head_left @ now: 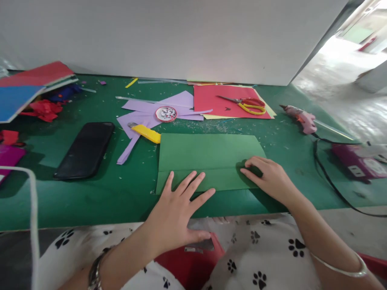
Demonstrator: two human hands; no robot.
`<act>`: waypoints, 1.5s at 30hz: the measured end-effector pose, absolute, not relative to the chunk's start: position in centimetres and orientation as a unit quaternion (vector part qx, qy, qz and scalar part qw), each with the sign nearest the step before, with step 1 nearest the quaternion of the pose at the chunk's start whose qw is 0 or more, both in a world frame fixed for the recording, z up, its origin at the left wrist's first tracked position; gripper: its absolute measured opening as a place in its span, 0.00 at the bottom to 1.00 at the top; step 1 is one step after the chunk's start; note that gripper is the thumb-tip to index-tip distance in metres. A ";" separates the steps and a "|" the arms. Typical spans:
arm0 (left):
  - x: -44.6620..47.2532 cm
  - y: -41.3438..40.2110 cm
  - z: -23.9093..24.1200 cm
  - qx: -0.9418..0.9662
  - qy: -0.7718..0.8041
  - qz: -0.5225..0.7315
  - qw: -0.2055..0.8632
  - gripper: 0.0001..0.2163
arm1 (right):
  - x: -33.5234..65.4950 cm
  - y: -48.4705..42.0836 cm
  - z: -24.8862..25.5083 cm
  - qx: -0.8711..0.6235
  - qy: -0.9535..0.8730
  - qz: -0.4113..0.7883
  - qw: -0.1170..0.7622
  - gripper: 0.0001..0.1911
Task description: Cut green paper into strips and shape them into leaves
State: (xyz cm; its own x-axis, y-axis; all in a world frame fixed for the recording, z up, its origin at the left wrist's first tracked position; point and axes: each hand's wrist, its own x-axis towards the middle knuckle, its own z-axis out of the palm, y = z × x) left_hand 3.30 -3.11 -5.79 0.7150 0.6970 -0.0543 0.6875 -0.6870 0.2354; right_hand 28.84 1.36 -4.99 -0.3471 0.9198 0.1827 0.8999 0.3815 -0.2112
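Note:
A green sheet of paper (208,155) lies on the green table (90,197) with its near edge folded up into a strip. My left hand (178,209) rests flat and open on the left part of that fold, fingers spread. My right hand (267,177) presses down on the right end of the fold, fingers bent and close together, holding nothing.
A black phone (86,149) lies to the left. Purple paper strips (157,110) with a round dish of googly eyes (166,113), a yellow cutter (146,133), a red sheet (223,102) with scissors (249,104), a pink glue gun (300,117) and its black cord (329,181) surround the sheet.

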 end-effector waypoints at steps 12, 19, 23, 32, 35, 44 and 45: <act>3.1 -3.2 -6.3 0.926 0.368 0.035 0.082 0.32 | 32.1 0.5 -5.4 -0.608 -0.775 -0.003 0.172 0.15; 3.0 -3.4 -6.4 0.925 0.371 0.051 0.067 0.32 | 32.4 0.0 -5.2 -0.618 -0.762 -0.006 0.193 0.15; 2.9 -3.5 -6.5 0.926 0.368 0.055 0.063 0.32 | 32.7 -0.1 -5.0 -0.619 -0.757 0.007 0.210 0.15; 3.1 -3.4 -6.4 0.925 0.372 0.051 0.053 0.31 | 32.7 -0.2 -5.1 -0.616 -0.762 -0.005 0.201 0.13; 3.1 -3.4 -6.3 0.925 0.373 0.052 0.053 0.31 | 32.7 -0.2 -5.2 -0.622 -0.758 -0.015 0.194 0.14; 3.2 -3.4 -6.2 0.925 0.373 0.061 0.042 0.31 | 32.7 -0.4 -5.6 -0.638 -0.746 -0.016 0.189 0.13; 3.3 -3.4 -6.2 0.926 0.371 0.064 0.038 0.31 | 32.7 -0.4 -5.6 -0.638 -0.745 -0.014 0.191 0.13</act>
